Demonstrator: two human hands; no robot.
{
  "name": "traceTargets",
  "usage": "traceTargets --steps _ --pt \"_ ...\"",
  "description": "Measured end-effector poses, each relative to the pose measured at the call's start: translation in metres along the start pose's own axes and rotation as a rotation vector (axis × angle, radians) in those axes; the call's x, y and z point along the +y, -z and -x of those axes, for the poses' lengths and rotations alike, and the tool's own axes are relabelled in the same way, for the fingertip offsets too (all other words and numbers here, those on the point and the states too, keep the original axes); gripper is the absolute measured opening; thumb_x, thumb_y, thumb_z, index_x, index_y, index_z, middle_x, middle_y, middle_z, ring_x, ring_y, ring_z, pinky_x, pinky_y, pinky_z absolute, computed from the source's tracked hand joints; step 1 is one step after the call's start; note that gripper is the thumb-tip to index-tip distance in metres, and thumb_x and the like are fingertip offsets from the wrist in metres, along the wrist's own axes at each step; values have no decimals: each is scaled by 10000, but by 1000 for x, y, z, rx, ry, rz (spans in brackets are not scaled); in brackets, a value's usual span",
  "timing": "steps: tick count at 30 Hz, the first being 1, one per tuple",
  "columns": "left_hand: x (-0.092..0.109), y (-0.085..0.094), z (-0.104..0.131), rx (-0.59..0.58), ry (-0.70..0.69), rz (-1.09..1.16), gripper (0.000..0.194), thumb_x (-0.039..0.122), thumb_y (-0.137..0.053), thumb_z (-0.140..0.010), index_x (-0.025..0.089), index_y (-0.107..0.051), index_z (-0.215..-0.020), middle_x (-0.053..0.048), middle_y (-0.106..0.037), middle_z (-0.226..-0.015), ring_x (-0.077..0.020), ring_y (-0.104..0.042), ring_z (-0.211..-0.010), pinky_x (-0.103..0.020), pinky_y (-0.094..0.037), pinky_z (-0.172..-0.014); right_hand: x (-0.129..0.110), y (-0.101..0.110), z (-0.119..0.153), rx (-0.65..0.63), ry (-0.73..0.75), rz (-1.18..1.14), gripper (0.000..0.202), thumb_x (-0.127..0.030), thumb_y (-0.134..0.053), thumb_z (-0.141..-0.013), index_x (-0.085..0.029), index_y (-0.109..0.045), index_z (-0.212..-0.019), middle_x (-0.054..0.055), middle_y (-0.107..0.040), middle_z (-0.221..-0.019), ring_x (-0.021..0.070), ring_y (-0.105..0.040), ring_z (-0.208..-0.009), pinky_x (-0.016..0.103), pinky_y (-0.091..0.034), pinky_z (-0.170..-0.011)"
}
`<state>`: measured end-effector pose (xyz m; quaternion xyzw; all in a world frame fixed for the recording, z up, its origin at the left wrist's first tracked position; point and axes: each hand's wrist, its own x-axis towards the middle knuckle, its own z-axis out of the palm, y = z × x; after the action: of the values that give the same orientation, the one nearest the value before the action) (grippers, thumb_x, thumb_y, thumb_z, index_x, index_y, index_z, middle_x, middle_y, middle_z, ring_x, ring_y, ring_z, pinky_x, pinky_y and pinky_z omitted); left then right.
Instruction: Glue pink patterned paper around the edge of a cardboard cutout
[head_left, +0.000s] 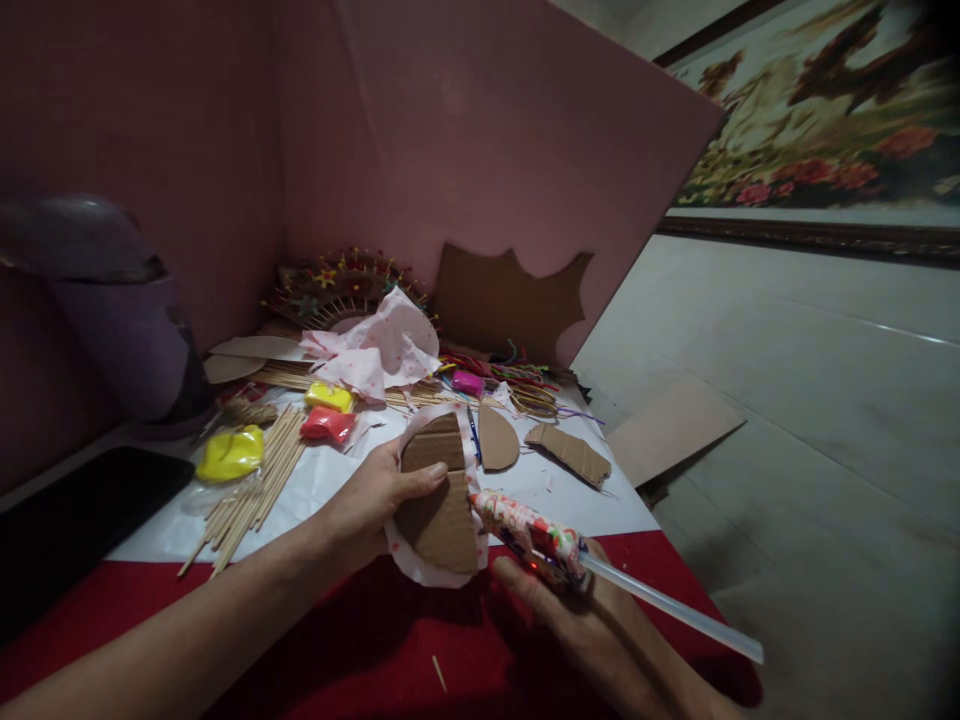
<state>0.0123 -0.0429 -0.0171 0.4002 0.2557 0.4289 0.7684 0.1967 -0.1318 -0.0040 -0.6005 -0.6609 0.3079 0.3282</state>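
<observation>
brown half-round cardboard backed with pink-dotted white fabric is pinched by the left hand; the right hand grips a floral-patterned glue gun.

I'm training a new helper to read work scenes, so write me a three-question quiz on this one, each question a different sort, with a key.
1. Multiple choice: What does the right hand hold?
A) a paintbrush
B) a pair of scissors
C) a glue gun

2. True or false: The thumb of the left hand lies on the brown face of the cardboard piece.

3. Fill in the colour: The small packet just behind the red packet is ____.

Key: 1. C; 2. true; 3. yellow
</observation>
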Motion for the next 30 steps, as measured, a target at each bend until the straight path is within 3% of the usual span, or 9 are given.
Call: traceTargets --steps 5,11,16,20,24,30 --pt "-2 2 -1 11 2 10 345 186 -747 -665 187 -597 -976 -51 -696 -789 -190 -645 -652 -326 -518 -635 -2 0 -1 -11 -5 -13 371 -402 -575 -847 -245 -618 -1180 52 -684 -1096 262 -591 -1083 384 -459 -959" --pt "-3 3 -1 15 -2 7 375 181 -738 -673 197 -582 -1013 -49 -694 -820 -187 -638 -670 -327 -518 -640 3 -2 3 -3 -47 17 363 -416 -560 -844 -276 -618 -1174 42 -684 -1080 264 -580 -1100 379 -476 -932" --pt "-4 3 -1 25 -11 5 375 174 -731 -679 202 -582 -1022 -49 -699 -827 -185 -639 -674 -324 -519 -643 9 -3 7 68 -187 121 350 -475 -585 -795 -222 -695 -1011 71 -705 -952 297 -648 -908 410 -526 -803" --pt "-4 2 -1 35 -6 16 385 186 -759 -647 195 -605 -1000 -54 -709 -820 -192 -648 -661 -319 -523 -628 4 1 3 -20 -59 35 342 -422 -566 -837 -229 -649 -1108 57 -686 -1033 267 -617 -1011 369 -487 -899" --pt "-4 5 -3 35 11 13 339 179 -756 -655 183 -613 -962 -58 -710 -786 -196 -653 -658 -326 -526 -637 -8 3 -2 -13 6 -23 328 -387 -549 -862 -257 -618 -1155 46 -675 -1078 254 -566 -1115 393 -413 -1001" --pt "-5 5 -2 -2 -17 -5 370 152 -701 -713 213 -571 -1054 -37 -694 -825 -171 -633 -673 -314 -523 -644 -6 0 -2 -33 17 28 282 -380 -563 -847 -250 -673 -1072 36 -708 -973 235 -643 -961 335 -501 -888"
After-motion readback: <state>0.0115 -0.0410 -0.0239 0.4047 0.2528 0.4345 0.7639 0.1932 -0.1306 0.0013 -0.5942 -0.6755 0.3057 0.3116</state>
